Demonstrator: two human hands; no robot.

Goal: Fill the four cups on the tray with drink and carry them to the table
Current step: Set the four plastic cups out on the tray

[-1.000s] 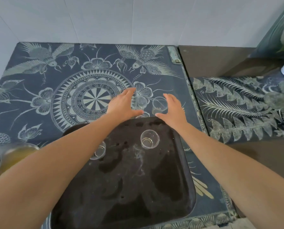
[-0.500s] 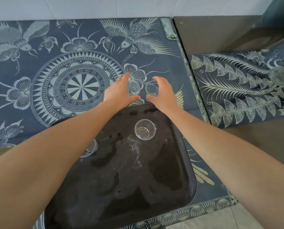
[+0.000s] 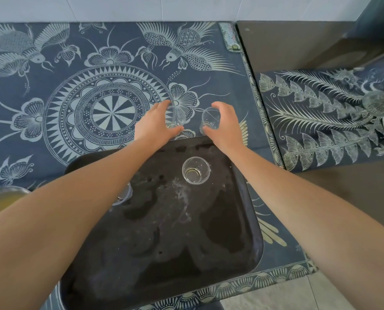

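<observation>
At the far left edge of the frame, a vessel of yellowish drink (image 3: pixel 0 199) shows blurred behind the left forearm. Just right of that forearm, a clear plastic cup (image 3: pixel 123 194) stands on the dark rectangular tray (image 3: pixel 164 253), mostly hidden. Above centre, the left hand (image 3: pixel 155 126) curls its thumb and fingers around a second clear cup (image 3: pixel 175 118), held on the blue patterned cloth (image 3: pixel 52 86) just past the tray's far rim. Lower, between the two forearms, a third clear cup (image 3: pixel 196 170) stands upright and untouched on the tray. To its upper right, the right hand (image 3: pixel 225 126) grips a fourth clear cup (image 3: pixel 210 121) the same way, tilted towards the left hand, near the tray's far rim. The two held cups are close but apart.
</observation>
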